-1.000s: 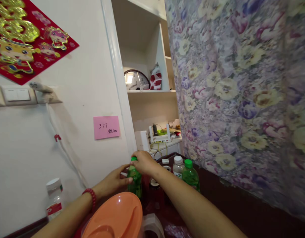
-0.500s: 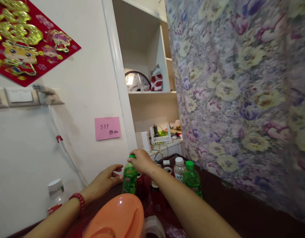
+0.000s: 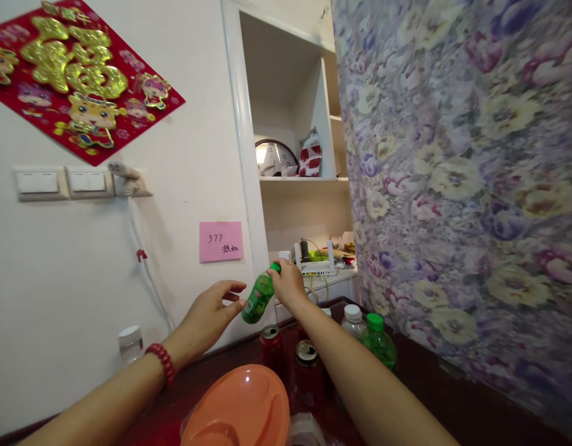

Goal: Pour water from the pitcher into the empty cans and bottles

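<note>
A green bottle (image 3: 259, 298) hangs tilted above the dark red table (image 3: 230, 353), its cap up to the right and its base down to the left. My right hand (image 3: 288, 285) grips it by the green cap. Close to the bottle's lower end is my left hand (image 3: 217, 310), fingers apart and holding nothing, with a red bead bracelet at the wrist. Below the bottle stand a red can (image 3: 271, 347) and a dark-topped can (image 3: 307, 362). An orange lid-like piece (image 3: 249, 402) lies at the front.
Right of my right forearm are a white-capped bottle (image 3: 353, 321) and another green bottle (image 3: 379, 344). A clear jar (image 3: 130, 344) stands by the wall at left. Behind are a white router (image 3: 317, 265) and shelves (image 3: 304, 179); a floral curtain (image 3: 453, 186) hangs at right.
My right hand has lifted the green bottle up off the table and tipped it, base toward the left. My left hand stays beside it. The view has shifted left.
</note>
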Tool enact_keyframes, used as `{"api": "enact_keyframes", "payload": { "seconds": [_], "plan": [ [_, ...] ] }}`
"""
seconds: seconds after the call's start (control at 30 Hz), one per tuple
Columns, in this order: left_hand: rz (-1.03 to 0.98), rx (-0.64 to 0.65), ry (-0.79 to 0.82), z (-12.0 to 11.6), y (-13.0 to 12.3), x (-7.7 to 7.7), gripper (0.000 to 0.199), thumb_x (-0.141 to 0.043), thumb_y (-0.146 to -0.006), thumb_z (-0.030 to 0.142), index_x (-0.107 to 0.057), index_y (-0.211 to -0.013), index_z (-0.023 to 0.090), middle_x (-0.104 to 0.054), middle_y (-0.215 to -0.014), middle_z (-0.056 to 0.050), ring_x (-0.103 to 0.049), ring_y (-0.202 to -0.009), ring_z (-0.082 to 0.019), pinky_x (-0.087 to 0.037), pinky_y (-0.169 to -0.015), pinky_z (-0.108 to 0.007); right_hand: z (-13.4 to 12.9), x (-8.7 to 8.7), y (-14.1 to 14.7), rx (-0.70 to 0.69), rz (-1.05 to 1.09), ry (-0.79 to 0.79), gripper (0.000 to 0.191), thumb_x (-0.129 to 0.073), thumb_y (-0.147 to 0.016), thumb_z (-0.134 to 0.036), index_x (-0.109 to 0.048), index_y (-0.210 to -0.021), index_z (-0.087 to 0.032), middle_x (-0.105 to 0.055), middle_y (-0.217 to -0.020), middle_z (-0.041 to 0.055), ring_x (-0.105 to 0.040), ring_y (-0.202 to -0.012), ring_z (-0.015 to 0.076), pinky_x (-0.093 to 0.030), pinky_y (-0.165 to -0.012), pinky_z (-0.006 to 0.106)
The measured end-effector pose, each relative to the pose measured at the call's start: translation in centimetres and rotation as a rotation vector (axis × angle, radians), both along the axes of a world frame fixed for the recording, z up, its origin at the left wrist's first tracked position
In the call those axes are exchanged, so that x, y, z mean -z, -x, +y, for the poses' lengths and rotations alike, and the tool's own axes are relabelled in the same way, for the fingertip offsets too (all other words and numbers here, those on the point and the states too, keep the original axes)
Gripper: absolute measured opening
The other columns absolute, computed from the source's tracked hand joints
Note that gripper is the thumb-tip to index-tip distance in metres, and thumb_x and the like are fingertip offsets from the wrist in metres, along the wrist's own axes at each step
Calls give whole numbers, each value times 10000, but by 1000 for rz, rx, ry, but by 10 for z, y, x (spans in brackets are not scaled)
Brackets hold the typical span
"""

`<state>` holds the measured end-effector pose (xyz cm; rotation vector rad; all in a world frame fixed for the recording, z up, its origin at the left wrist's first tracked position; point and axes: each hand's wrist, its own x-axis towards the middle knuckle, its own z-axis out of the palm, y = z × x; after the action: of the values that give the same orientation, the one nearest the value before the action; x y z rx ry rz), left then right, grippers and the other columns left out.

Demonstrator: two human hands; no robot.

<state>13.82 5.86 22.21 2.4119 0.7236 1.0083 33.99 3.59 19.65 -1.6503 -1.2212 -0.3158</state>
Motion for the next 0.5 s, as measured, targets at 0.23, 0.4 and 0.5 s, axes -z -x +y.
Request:
{"api": "enact_keyframes", "payload": {
  "seconds": [0.23, 0.4, 0.5],
  "plan": [
    [17, 16, -81, -51, 29, -35, 489, -630, -715, 563, -716, -1059, 227, -722, -1090, -88, -677, -912, -295, -575, -753, -386, 10, 17, -18, 56, -129, 82, 226, -616, -951, -306, -642, -1126, -165, -665, -1148, 76, -632, -1074, 238, -516, -944, 473],
    [22, -42, -200, -68, 80, -36, 425, -637, -811, 560, -665, -1147, 303, -721, -1124, -19, -679, -985, -260, -589, -798, -305, 19, 33, -27, 79, -155, 189, 193, -627, -946, -305, -658, -1059, -152, -676, -1108, 68, -647, -1028, 226, -536, -907, 452],
    [-58, -154, -267, -68, 110, -23, 383, -677, -796, 542, -659, -1125, 345, -725, -1085, 56, -685, -984, -233, -594, -797, -262, 21, 38, -31, 87, -162, 246, 196, -626, -947, -307, -657, -1061, -150, -675, -1112, 70, -648, -1027, 226, -538, -904, 450]
  ]
}}
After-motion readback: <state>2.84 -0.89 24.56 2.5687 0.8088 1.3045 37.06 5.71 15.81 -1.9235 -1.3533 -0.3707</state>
